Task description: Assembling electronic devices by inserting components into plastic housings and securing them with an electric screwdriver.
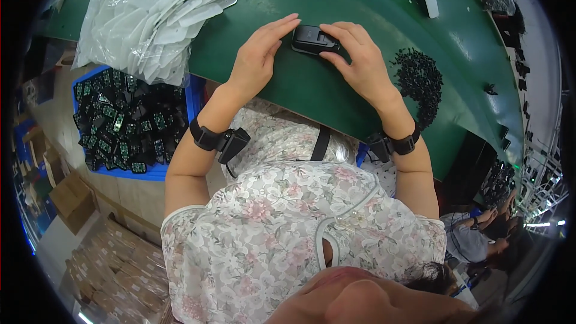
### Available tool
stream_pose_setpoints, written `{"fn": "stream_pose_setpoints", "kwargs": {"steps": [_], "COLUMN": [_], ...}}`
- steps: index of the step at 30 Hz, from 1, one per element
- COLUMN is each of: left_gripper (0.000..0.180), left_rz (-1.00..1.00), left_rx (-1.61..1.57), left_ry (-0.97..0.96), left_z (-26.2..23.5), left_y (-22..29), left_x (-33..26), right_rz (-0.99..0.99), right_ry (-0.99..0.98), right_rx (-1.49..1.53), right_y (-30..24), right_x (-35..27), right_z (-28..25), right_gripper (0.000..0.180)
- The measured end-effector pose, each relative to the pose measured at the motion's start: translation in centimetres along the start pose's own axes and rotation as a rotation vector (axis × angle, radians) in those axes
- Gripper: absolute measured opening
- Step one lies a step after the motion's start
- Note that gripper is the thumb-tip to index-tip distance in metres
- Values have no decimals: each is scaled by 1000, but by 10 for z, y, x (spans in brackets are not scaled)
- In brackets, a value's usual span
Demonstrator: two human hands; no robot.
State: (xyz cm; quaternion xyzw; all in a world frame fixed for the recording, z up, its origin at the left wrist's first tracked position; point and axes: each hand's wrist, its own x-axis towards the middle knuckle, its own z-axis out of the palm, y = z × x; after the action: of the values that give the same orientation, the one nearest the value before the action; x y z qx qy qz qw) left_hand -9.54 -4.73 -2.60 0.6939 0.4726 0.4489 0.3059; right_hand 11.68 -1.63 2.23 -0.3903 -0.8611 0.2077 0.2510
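Observation:
A small black plastic casing (309, 38), box-shaped with rounded corners, lies on the green work table between my hands. My right hand (362, 60) grips its right end, with the thumb on the near side and the fingers on the far side. Close to the casing's left end, my left hand (258, 54) has its fingers stretched out together and the thumb apart; it holds nothing. To the right of my right hand is a heap of tiny black parts (420, 78). Both wrists wear black bands with small boxes.
Left of my hands, a clear bag of white flat plates (153, 18) overhangs the table. Below it stands a blue bin (157, 172) full of black casings with green circuit boards. A black-and-white piece (427, 3) lies far right. Cardboard boxes (72, 201) sit at lower left; another person works at right.

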Motion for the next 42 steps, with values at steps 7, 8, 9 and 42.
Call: {"fn": "stream_pose_setpoints", "kwargs": {"steps": [7, 8, 9, 42], "left_gripper": [51, 52, 52, 23], "left_rz": [146, 147, 141, -299], "left_rx": [196, 207, 205, -538], "left_ry": [-76, -82, -81, 216], "left_z": [1, 1, 0, 30], "left_y": [-5, -4, -4, 67], "left_x": [0, 0, 1, 12], "right_rz": [-97, -96, -87, 569], "right_ry": [-104, -112, -109, 87], "right_rx": [-120, -116, -92, 1525], "right_y": [2, 3, 4, -3], "right_x": [7, 8, 9, -31], "right_z": [-6, -6, -7, 13], "right_gripper": [46, 46, 46, 45]}}
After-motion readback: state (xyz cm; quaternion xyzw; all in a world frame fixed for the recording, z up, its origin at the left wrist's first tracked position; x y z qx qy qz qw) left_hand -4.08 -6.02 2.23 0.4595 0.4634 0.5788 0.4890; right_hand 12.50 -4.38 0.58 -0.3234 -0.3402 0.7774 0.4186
